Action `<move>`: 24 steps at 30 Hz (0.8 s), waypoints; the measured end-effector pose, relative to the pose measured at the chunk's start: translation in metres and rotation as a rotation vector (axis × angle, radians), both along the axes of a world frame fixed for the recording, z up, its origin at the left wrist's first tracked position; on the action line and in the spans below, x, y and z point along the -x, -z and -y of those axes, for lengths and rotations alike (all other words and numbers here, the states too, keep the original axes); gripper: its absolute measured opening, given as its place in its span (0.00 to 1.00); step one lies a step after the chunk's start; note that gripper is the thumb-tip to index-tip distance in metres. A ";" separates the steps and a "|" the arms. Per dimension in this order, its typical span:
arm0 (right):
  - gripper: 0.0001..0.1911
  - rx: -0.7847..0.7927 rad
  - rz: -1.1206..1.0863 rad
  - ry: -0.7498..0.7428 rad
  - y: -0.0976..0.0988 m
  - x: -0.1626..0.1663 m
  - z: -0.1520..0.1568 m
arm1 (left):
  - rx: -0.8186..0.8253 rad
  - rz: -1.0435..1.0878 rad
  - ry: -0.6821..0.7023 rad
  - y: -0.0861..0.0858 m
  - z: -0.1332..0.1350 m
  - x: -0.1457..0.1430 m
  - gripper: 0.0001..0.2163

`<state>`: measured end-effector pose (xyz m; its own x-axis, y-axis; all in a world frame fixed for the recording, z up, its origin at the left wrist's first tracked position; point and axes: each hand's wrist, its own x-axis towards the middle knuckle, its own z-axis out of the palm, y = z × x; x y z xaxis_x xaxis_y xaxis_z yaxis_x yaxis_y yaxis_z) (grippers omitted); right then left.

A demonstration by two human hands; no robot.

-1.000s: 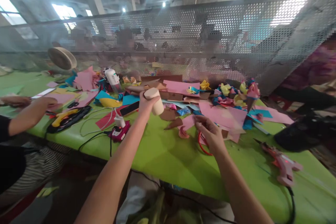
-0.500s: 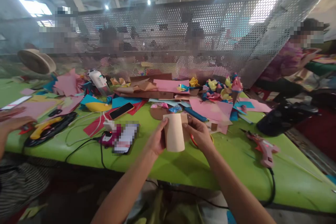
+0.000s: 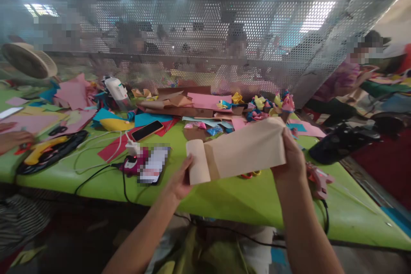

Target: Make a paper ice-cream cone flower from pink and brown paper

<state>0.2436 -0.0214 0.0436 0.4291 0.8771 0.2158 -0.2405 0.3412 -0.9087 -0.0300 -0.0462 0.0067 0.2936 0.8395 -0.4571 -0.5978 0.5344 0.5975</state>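
A small roll of beige paper is held over the table in my left hand, whose thumb presses its near side. From it a wide strip stretches out to the right and slightly upward. My right hand is closed on the strip's far end, which curls over at the top. Under the strip, the handles of scissors with red and yellow rings partly show. The pink glue gun lies just right of my right wrist, partly covered by it.
On the green table lie a phone, a black phone, a purple power socket with cables, and a dark bottle. Coloured paper scraps line the perforated metal screen. Another person's hand is at far left.
My right hand has moved right and pulled a long strip of paper off the roll. My left hand, with the roll, has shifted slightly left. The view has turned a little.
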 end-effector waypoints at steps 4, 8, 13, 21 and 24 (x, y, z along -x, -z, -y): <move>0.18 -0.080 0.000 -0.043 -0.014 -0.021 0.009 | -0.055 -0.032 0.094 -0.003 -0.003 0.017 0.27; 0.14 -0.061 0.284 -0.048 -0.017 -0.008 0.022 | -0.091 -0.122 0.120 -0.011 -0.008 0.023 0.27; 0.31 0.057 1.297 -0.142 -0.002 0.019 0.035 | -0.224 -0.251 0.069 -0.025 -0.015 0.021 0.26; 0.11 0.075 1.596 -0.259 0.015 0.049 0.041 | -0.637 -0.674 -0.047 -0.040 -0.033 0.005 0.28; 0.16 0.093 1.389 -0.469 0.017 0.052 0.054 | -0.773 -0.941 -0.402 -0.044 -0.061 0.015 0.30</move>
<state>0.1917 -0.0755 0.0269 -0.3930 0.9081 0.1447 0.7560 0.4087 -0.5114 -0.0447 0.0152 0.0502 -0.2105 0.9323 0.2941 0.1844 -0.2576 0.9485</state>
